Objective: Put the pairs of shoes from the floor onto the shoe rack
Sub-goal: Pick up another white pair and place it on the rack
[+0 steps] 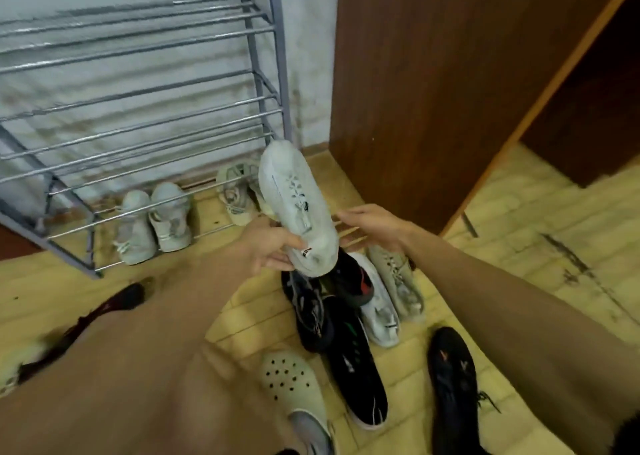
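My left hand [273, 247] grips the heel of a white sneaker [298, 205] and holds it up, toe pointing toward the grey metal shoe rack [138, 108]. Just right of that shoe, my right hand [377, 226] hovers with its fingers spread and nothing in it. A white pair [152, 226] stands on the rack's lowest bars, and a beige sneaker [235, 195] sits further right on the same level. Below my hands a pile lies on the floor: black sneakers [346, 333], a white sneaker [379, 312] and a beige sneaker [398, 281].
A pale clog [294, 382] and a black shoe [453, 385] lie near the bottom of the view. A dark shoe [114, 305] lies at the left on the tiled floor. A brown wooden wardrobe [450, 74] stands right of the rack.
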`<state>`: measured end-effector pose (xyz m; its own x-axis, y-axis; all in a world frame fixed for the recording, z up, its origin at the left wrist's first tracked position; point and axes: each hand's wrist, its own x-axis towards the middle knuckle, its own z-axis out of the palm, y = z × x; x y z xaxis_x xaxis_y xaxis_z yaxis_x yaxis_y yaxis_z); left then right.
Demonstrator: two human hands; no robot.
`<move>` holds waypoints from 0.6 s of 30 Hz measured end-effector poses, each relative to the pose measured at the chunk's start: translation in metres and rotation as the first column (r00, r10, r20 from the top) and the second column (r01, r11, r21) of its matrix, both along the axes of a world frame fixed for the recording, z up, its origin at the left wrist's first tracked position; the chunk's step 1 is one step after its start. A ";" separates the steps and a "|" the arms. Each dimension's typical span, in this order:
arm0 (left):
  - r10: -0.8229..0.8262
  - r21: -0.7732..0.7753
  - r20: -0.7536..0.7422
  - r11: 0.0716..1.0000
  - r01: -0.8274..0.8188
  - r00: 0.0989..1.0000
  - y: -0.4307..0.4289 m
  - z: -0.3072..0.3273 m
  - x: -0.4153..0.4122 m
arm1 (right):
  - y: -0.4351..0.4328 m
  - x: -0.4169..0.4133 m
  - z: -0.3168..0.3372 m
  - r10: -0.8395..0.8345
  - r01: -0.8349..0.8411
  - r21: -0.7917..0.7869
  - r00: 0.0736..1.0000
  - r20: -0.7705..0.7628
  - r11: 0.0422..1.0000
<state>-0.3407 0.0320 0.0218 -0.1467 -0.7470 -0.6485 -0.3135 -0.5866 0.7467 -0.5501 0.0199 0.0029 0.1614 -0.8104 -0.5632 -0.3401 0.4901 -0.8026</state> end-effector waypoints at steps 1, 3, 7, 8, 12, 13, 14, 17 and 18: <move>-0.002 0.015 -0.002 1.000 0.002 1.000 0.003 -0.009 -0.007 | 0.006 -0.016 -0.014 -0.084 0.085 0.025 0.996 -0.028 0.996; -0.016 0.037 0.025 0.999 0.015 1.000 0.014 -0.031 -0.016 | 0.022 -0.046 -0.047 -0.222 0.230 0.052 0.967 -0.129 0.972; -0.109 0.064 0.140 0.993 0.101 0.984 0.026 -0.057 -0.021 | 0.067 -0.082 -0.110 -0.288 0.371 0.158 0.876 -0.387 0.915; -0.131 0.073 0.153 0.990 0.121 0.979 0.027 -0.059 -0.022 | 0.079 -0.084 -0.123 -0.252 0.366 0.197 0.862 -0.440 0.909; -0.172 0.078 0.163 0.984 0.162 0.971 0.028 -0.062 -0.029 | 0.107 -0.078 -0.161 -0.138 0.312 0.350 0.887 -0.441 0.883; -0.169 0.080 0.151 0.984 0.158 0.974 0.028 -0.063 -0.030 | 0.110 -0.073 -0.169 -0.131 0.313 0.376 0.890 -0.438 0.872; -0.161 0.087 0.133 0.985 0.151 0.978 0.029 -0.064 -0.031 | 0.111 -0.067 -0.177 -0.133 0.319 0.393 0.892 -0.432 0.862; -0.131 0.110 0.116 0.987 0.119 0.985 0.030 -0.066 -0.028 | 0.110 -0.047 -0.195 -0.268 0.425 0.335 0.865 -0.425 0.841; -0.129 0.113 0.124 0.987 0.115 0.984 0.030 -0.068 -0.025 | 0.109 -0.044 -0.201 -0.301 0.456 0.298 0.844 -0.444 0.839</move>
<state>-0.3661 0.0616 -0.0464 -0.1414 -0.6556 -0.7418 -0.4783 -0.6108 0.6310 -0.5940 0.1292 -0.1984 -0.3925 -0.4725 -0.7891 -0.2909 0.8777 -0.3808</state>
